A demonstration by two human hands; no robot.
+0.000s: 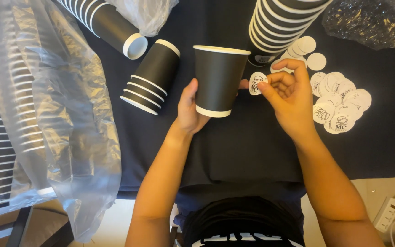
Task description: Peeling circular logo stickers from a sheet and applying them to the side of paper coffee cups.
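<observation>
Hands meet above the dark counter (234, 151): the left hand (189, 110) grips a black paper cup (218, 80) upright by its base, the right hand (291, 98) pinches a round white sticker (257, 83) just beside the cup's wall. More round stickers (339, 103) lie heaped to the right. Short nested cups (151, 77) lie left, tall cup stacks (280, 25) behind. A clear plastic sleeve of cups (46, 105) crowds the left edge; a white power strip (387, 214) sits lower right.
</observation>
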